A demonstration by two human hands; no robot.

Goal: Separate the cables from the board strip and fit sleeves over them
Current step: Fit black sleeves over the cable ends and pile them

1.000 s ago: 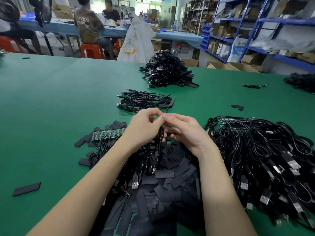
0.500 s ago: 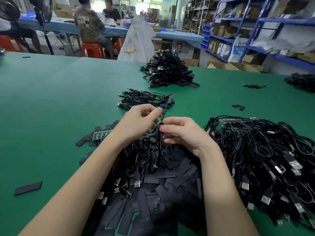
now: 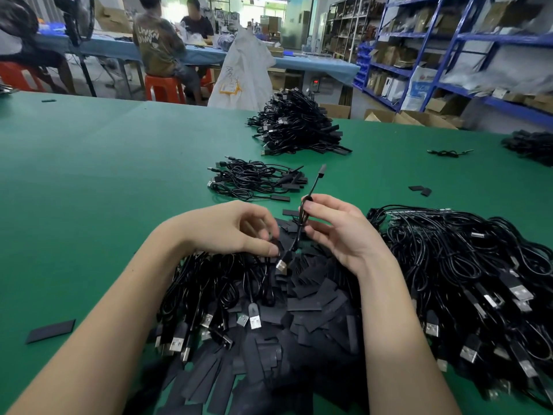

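Both hands work one black cable above the sleeve pile.

Right hand pinches the cable (USB plug dangling); left hand, fingers curled, reaches into the flat black sleeves. Sleeved cables lie at 12 o'clock on the green table.

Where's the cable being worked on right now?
Centre of the head view: the right hand pinches the cable above the sleeve pile, USB plug dangling beside the left hand.
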